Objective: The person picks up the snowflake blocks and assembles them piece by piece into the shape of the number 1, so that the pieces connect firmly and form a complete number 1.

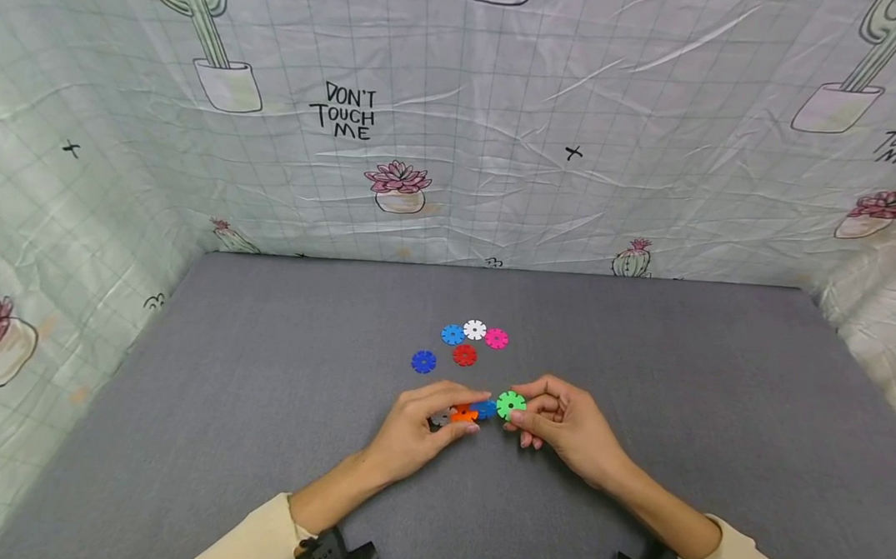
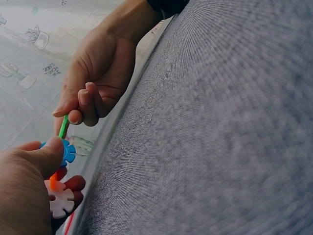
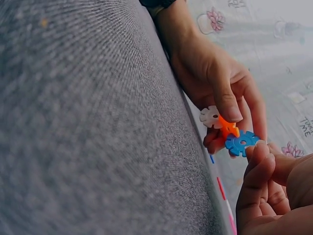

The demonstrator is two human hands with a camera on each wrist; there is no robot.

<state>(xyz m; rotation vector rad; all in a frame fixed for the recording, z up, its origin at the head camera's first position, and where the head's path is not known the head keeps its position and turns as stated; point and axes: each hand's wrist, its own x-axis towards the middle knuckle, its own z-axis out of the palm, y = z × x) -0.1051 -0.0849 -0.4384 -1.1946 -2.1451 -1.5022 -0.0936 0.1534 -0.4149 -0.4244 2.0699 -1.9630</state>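
Note:
Between the fingers and thumb of my left hand point(image 1: 411, 428) is a short chain of notched plastic discs. It consists of a white disc point(image 3: 209, 117), an orange disc point(image 1: 463, 414) and a blue disc point(image 3: 242, 143), joined at their slots and set at angles. My right hand point(image 1: 572, 427) pinches a green notched disc point(image 1: 511, 405) by thumb and index finger, at the blue disc's right edge. The left wrist view shows the green disc point(image 2: 63, 126) edge-on, meeting the blue one point(image 2: 69, 152); whether their slots are engaged I cannot tell.
Beyond the hands, loose discs lie flat on the grey table point(image 1: 303, 331): dark blue point(image 1: 423, 362), light blue point(image 1: 452, 335), white point(image 1: 475, 330), pink point(image 1: 496, 338) and red point(image 1: 465, 355). A printed curtain point(image 1: 499, 148) rises along the table's back and sides.

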